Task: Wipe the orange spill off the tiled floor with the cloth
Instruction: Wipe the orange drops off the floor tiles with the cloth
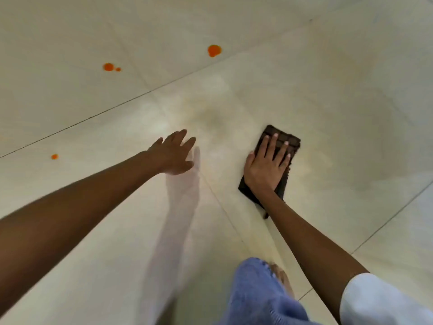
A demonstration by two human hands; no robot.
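A dark brown folded cloth (284, 141) lies flat on the pale tiled floor (339, 102) right of centre. My right hand (266, 164) presses on it with straight, spread fingers. My left hand (174, 154) hovers just above the floor to the cloth's left, fingers spread and holding nothing. Orange drops sit on the tiles: a large one (214, 50) far ahead, a pair (109, 67) at upper left, and a small one (54, 156) at left. A faint smeared patch shows on the floor around the cloth.
My knee in blue jeans (255, 294) and a bare foot (281, 277) are at the bottom centre. Dark grout lines (117, 106) cross the floor diagonally. My left arm's reflection lies on the tile below the hand.
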